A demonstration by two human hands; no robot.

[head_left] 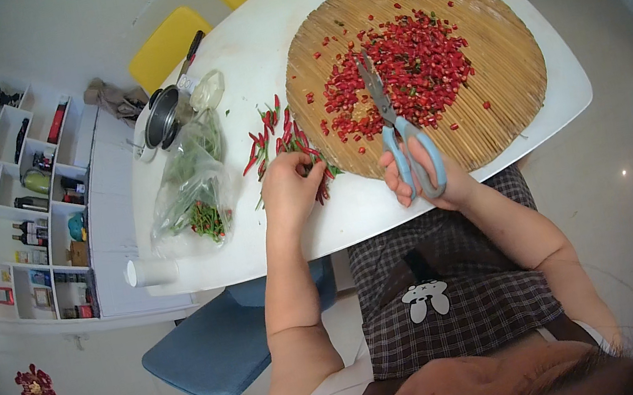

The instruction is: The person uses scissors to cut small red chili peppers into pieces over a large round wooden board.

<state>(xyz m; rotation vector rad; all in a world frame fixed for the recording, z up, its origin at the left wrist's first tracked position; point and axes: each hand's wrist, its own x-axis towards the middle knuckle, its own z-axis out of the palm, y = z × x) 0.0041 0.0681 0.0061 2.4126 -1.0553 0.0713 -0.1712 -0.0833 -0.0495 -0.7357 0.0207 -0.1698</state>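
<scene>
My right hand point(442, 182) grips the scissors point(382, 101) by their light blue handles. The metal blades point away from me over cut red chili pieces point(428, 63) heaped on a round slatted bamboo board point(514, 91). At the board's left edge my left hand point(291, 185) bends its fingers together over a loose pile of whole red chilies point(292, 134) with green stems. Whatever lies between those fingertips is hidden. Left of this hand, a clear plastic bag point(183, 187) holds more green-stemmed chilies.
The white table point(241, 58) carries a dark pan point(164, 116), a knife point(191, 53) and a white cup point(150, 271) at its left. Yellow chairs point(170, 41) stand beyond it, a blue chair point(212, 347) on the near side. White shelves point(7, 218) line the left wall.
</scene>
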